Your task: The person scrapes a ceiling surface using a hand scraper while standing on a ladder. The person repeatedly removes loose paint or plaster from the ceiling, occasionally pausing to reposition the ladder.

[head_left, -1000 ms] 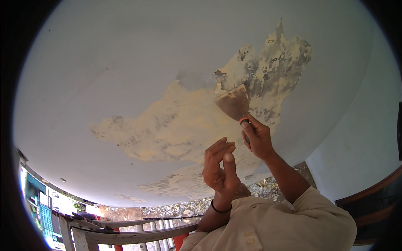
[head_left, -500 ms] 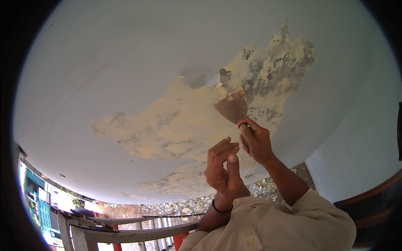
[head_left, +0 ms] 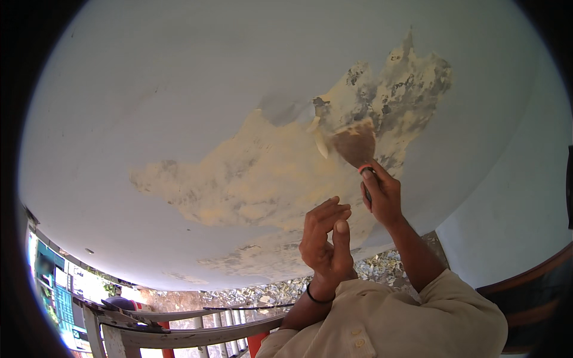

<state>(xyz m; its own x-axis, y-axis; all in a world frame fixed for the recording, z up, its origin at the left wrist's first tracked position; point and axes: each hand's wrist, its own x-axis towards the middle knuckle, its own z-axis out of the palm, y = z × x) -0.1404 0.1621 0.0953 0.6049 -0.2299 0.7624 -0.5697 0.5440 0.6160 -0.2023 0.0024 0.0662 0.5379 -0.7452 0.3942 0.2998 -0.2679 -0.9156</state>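
Paint scraper (head_left: 356, 145): one, broad flared blade, brown and smeared, red-orange collar, dark handle; raised before the wall, blade over the right-hand part of the bare patch. Whether its edge touches the plaster cannot be told.
Right hand (head_left: 382, 194): fingers wrapped around the scraper handle, thumb laid along it toward the collar.
Left hand (head_left: 325, 241): lower and to the left of the right hand; fingers bent, thumb standing apart from them, nothing seen in the grasp. Contact with the wall cannot be told.
Wristband (head_left: 320, 296): black, thin, on the left wrist.
Wall (head_left: 179, 89): pale grey paint, stained in places.
Bare patch (head_left: 256, 173): cream and grey, ragged edge, darkest at upper right.
Paint strip (head_left: 322, 142): pale, narrow, just left of the blade; attached or loose, not clear.
Flakes (head_left: 382, 269): many, scattered along the wall's foot.
Ladder-like frame (head_left: 191, 338): weathered rails, lower left.
Shirt (head_left: 412, 319): beige, buttoned.
Step in hand: apparently scraping off loose paint.
Next stroke calls for: by judgement, a low blade angle, edge under the lifted paint, firm right-hand grip.
Markings: no brand, label or writing legible on scraper or shirt.
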